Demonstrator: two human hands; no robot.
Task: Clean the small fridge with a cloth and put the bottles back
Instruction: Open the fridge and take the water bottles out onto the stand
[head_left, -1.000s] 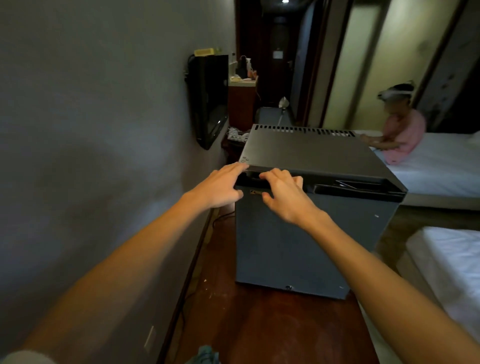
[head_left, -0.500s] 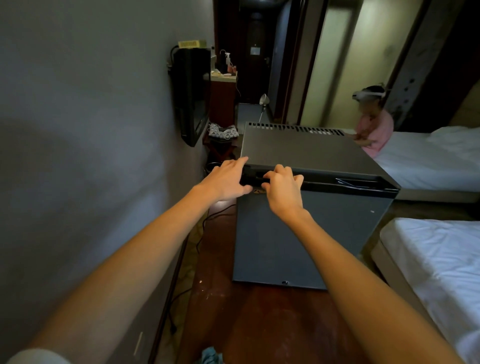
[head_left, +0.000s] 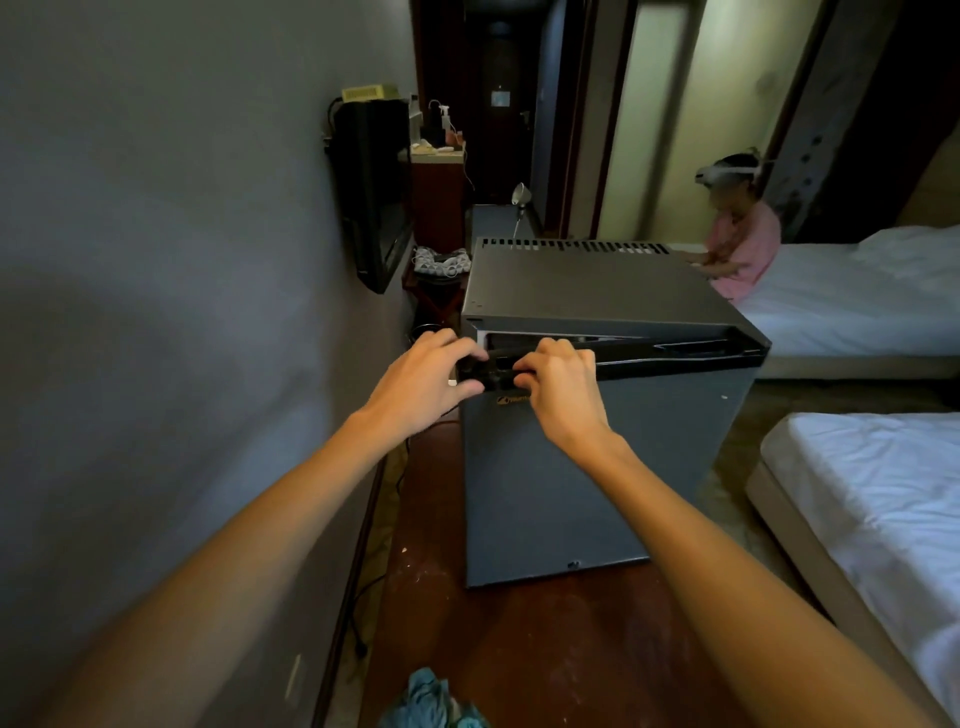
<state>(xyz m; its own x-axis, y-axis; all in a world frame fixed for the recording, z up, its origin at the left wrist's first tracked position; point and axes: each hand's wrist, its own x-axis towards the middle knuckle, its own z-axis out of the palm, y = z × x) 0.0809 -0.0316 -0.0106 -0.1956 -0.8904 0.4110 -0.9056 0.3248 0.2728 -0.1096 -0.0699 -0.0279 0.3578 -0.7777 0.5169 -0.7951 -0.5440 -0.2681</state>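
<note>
The fridge door (head_left: 597, 467) has come away from the cabinet since a second ago. Where its top edge sat flush there is now a dark wedge of gap, widest at the left corner by the wall and closing toward the right, so I judge the hinge to be on the right. My left hand (head_left: 423, 379) wraps the door's top left corner, fingers curled over the black handle strip and thumb beneath. My right hand (head_left: 558, 395), just beside it, hooks its fingers into the same recess. I take this to mean the seal is broken and the opening is under way; wiping has not begun. The small fridge (head_left: 597, 291) stands on a dark, scuffed wooden surface (head_left: 571, 649) near the grey wall. It is a boxy shell of smooth matt grey, with a slotted vent along the back of its top. The cloth (head_left: 431, 701), teal, soft and crumpled, lies at the bottom edge of view, well apart from both hands. No bottles show.
</note>
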